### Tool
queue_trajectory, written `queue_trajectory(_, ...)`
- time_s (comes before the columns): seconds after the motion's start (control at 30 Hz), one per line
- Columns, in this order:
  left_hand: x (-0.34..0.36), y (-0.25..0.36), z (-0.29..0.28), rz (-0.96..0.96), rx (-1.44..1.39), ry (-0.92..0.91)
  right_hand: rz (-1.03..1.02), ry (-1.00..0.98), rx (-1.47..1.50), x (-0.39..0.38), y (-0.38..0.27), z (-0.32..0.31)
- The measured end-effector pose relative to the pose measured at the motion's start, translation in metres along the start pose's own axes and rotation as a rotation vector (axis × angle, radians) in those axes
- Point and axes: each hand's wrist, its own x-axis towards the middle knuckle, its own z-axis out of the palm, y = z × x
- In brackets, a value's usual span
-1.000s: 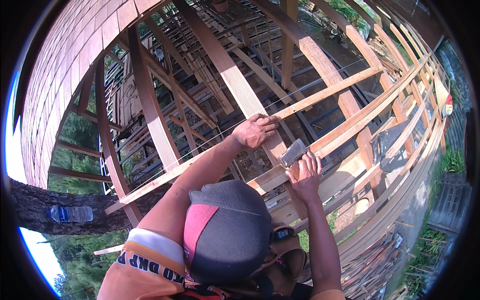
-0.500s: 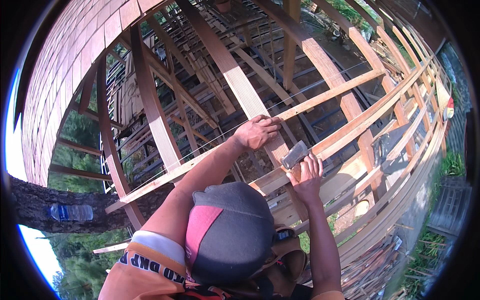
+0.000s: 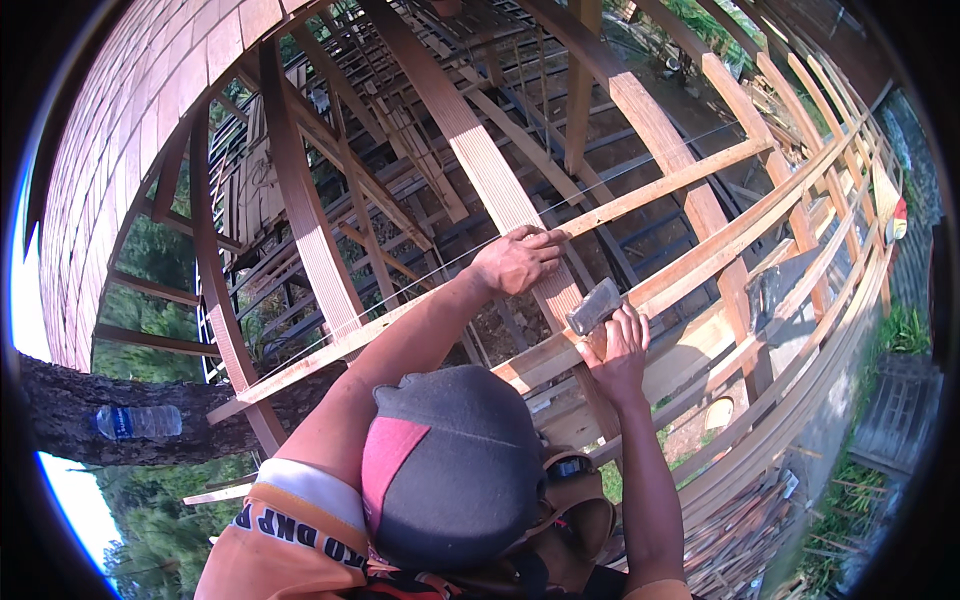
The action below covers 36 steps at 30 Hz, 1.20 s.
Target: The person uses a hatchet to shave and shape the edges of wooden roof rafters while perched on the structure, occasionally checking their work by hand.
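My left hand [image 3: 518, 260] presses down on a thin wooden batten [image 3: 660, 187], its fingers curled over it where it crosses a grooved brown rafter [image 3: 485, 165]. Whether a nail is under those fingers, I cannot tell. Close by to the right, my right hand [image 3: 615, 350] is closed round a hammer whose blocky grey metal head [image 3: 594, 306] points up and left. Most of the hammer's handle is hidden by the hand. A taut string [image 3: 420, 280] runs along the batten.
Wooden shingles [image 3: 160, 110] cover the upper left. More rafters and parallel battens [image 3: 740, 235] extend to the right, over open gaps with stacked timber below. A tree trunk [image 3: 60, 410] with a plastic bottle [image 3: 138, 421] is at left. A dark cap [image 3: 450, 470] blocks the lower middle.
The hammer and my right hand have shifted slightly to the right, and the hammer head has turned a little. My left hand stays on the batten.
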Motion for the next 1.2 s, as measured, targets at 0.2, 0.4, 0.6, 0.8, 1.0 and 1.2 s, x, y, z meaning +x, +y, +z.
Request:
queue_trajectory(0.2, 0.000, 0.001, -0.003, -0.001, 0.009, 0.002, 0.002, -0.004, -0.004, 0.000, -0.001, -0.001)
queue_trajectory(0.4, 0.000, 0.000, -0.003, 0.001, -0.006, 0.025, 0.016, -0.020, -0.004, 0.002, -0.002, -0.001)
queue_trajectory(0.6, 0.000, -0.001, -0.003, -0.001, -0.012, 0.020, 0.016, -0.010, -0.006, 0.002, -0.001, 0.000)
queue_trajectory(0.8, 0.000, -0.001, 0.000, 0.003, 0.014, 0.025, 0.010, -0.012, -0.010, 0.001, 0.000, 0.001)
queue_trajectory(1.0, 0.000, 0.000, -0.001, -0.005, -0.028, 0.020, 0.022, -0.030, -0.012, 0.001, -0.002, -0.002)
queue_trajectory(1.2, 0.002, -0.002, 0.007, 0.012, 0.010, 0.030, 0.008, -0.018, -0.032, 0.001, 0.003, 0.001)
